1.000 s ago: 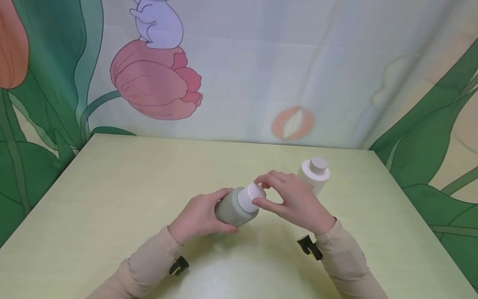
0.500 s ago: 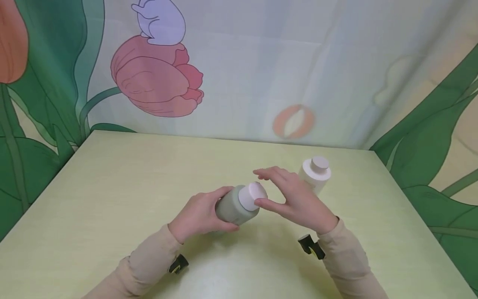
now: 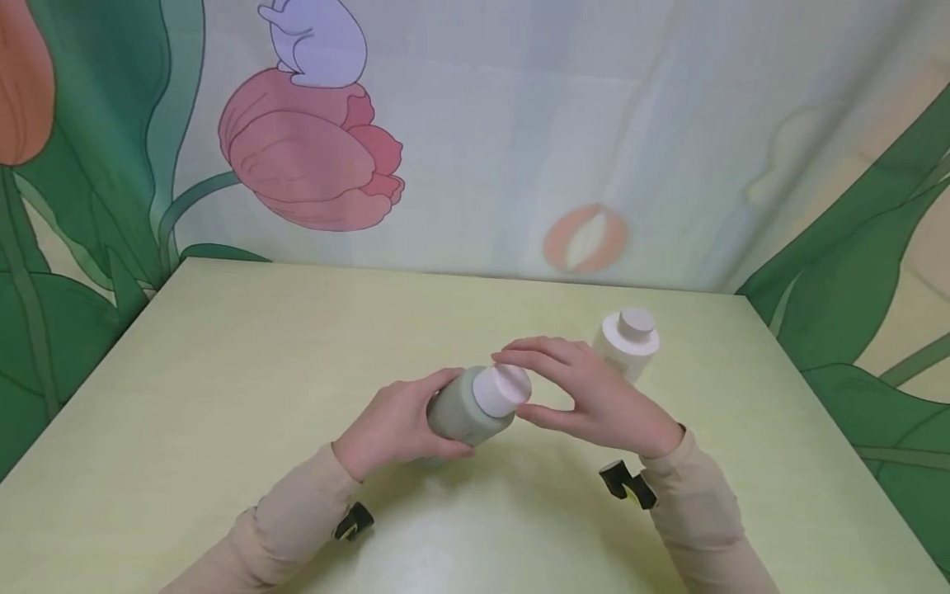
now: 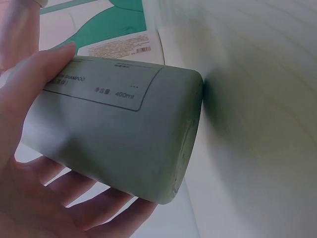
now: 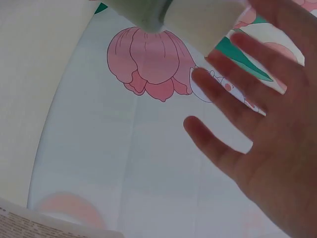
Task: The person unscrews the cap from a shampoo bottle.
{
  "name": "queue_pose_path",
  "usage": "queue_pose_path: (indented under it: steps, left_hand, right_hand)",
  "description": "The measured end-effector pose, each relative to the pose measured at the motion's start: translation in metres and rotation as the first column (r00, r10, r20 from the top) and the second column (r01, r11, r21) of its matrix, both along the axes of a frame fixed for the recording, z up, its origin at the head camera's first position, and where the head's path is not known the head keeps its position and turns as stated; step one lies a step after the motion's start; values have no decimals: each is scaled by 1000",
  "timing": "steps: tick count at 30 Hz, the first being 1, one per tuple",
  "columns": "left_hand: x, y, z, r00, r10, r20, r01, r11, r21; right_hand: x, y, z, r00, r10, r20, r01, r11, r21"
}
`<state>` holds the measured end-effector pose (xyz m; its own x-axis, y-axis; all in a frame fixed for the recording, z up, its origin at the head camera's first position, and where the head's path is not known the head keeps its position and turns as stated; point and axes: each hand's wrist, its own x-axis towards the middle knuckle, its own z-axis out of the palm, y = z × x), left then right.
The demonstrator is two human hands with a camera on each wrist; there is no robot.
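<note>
My left hand [image 3: 401, 429] grips the body of a sage-green shampoo bottle [image 3: 462, 412], thumb on the near side and fingers round the far side. The bottle leans to the right, and its label with "SHAMPOO" and "400ml" shows in the left wrist view. Its base edge is at or very near the table; contact is unclear. At the bottle's upper end sits a white cap [image 3: 499, 389]. My right hand [image 3: 594, 396] has its thumb and index fingertip against opposite sides of this cap, while the other fingers spread away in the right wrist view.
Behind the right hand a white bottle [image 3: 629, 342] with a narrower top stands upright, partly covered by that hand. The pale table [image 3: 297, 346] meets a printed curtain [image 3: 475, 148] at its back edge. Dark wrist cameras [image 3: 355, 521] hang at both sleeves.
My right fingers and thumb come off the cap's top, spread apart half a second ago, and now bear on the cap again. The left hand and green bottle stay nearly still.
</note>
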<state>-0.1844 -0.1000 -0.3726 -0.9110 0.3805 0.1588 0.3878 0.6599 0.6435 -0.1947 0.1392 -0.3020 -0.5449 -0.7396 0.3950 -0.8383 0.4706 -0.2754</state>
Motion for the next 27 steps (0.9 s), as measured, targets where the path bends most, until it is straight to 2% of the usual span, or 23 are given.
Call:
queue_pose_path:
  steps: [4, 7, 11, 17, 19, 24, 27]
  left_hand:
    - [1, 0, -2, 1000, -3, 8, 3, 1000, -14]
    - [2, 0, -3, 1000, 1, 14, 0, 1000, -22]
    - [2, 0, -4, 1000, 4, 15, -4, 1000, -22]
    - [2, -2, -3, 1000, 1, 9, -1, 1000, -22]
    - [2, -3, -2, 1000, 0, 9, 0, 1000, -17]
    - [-1, -4, -1, 1000, -9, -4, 9, 1000, -2]
    - [-1, -4, 1, 1000, -8, -3, 8, 1000, -2]
  right_hand:
    - [0, -3, -4, 996, -89, -7, 89, 996, -11]
    - [0, -6, -9, 990, -130, -48, 129, 991, -23]
    - [1, -8, -13, 990, -115, -86, 114, 993, -20]
    - [0, -7, -12, 995, -3, -103, 7, 999, 39]
    - [0, -6, -12, 995, 8, -96, -3, 999, 48]
    - [-1, -8, -9, 991, -81, -107, 85, 996, 37]
    - [-2, -9, -8, 981, -119, -152, 126, 991, 38]
